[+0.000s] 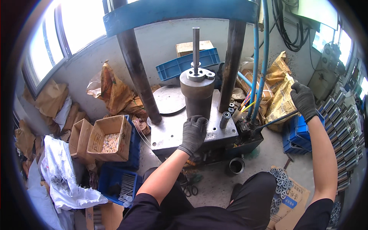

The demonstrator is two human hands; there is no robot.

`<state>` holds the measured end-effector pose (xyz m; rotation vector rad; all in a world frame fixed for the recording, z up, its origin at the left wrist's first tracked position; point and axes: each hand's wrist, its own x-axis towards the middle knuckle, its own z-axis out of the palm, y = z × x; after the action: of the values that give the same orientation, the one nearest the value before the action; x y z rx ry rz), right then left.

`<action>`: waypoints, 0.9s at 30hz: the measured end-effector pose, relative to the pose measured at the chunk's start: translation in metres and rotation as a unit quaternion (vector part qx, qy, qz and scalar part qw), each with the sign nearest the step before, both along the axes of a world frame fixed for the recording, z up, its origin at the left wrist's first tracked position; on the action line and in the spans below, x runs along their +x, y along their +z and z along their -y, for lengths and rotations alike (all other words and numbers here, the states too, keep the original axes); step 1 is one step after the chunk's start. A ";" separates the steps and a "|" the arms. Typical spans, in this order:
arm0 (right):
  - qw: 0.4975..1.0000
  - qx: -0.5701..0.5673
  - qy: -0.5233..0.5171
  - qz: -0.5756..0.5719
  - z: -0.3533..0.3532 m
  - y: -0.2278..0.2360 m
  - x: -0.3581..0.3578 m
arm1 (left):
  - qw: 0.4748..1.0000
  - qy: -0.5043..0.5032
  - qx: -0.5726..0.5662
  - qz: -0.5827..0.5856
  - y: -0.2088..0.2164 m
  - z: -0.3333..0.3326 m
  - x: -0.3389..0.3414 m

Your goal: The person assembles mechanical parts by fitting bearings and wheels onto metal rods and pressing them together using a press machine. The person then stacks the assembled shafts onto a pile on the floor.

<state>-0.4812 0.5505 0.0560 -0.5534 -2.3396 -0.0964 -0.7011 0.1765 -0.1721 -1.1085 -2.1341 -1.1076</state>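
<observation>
My left hand (194, 134), in a dark grey knitted glove, is closed at the front of the steel press plate (170, 132), close to the foot of a thick metal cylinder (197, 94). What its curled fingers hold is mostly hidden; a small rounded edge shows beside them. On top of the cylinder lies a flat metal part with holes (196, 75), and a slim steel rod (196, 46) stands upright from it. Off to the right, my gloved right hand (303, 100) has its fingers curled at the end of a dark lever (278, 119), its palm covering the lever's tip.
Two dark columns (138, 74) carry a blue crossbeam (180, 13). Small steel cylinders (225, 120) stand on the plate's right side. Cardboard boxes (109, 138) and a blue bin (117, 180) sit left; blue crates (301, 132) and stacked steel tubes (341, 142) stand right. Scissors (190, 190) lie below.
</observation>
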 end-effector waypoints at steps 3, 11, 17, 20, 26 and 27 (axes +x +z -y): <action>1.000 -0.010 -0.010 0.000 0.011 0.001 0.013 | 1.000 0.001 -0.012 -0.001 -0.001 -0.002 0.000; 0.988 0.031 0.143 0.047 0.104 -0.036 0.098 | 0.995 0.005 0.103 0.010 0.000 0.020 0.032; 0.961 0.042 0.266 0.056 0.210 -0.080 0.129 | 0.865 -0.197 0.195 0.419 0.019 0.025 0.119; 0.939 -0.085 0.333 0.018 0.244 -0.096 0.083 | 0.769 -0.279 0.212 0.534 0.045 0.029 0.147; 0.872 -0.249 0.417 -0.060 0.247 -0.159 0.028 | 0.707 -0.354 0.174 0.587 0.060 0.032 0.145; 0.859 -0.275 0.425 -0.079 0.248 -0.168 0.024 | 0.711 -0.349 0.170 0.586 0.056 0.032 0.138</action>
<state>-0.4570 0.3023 -0.1117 0.2586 -2.2222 1.0075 -0.5632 0.1446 -0.1165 -1.1698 -2.0232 -3.0855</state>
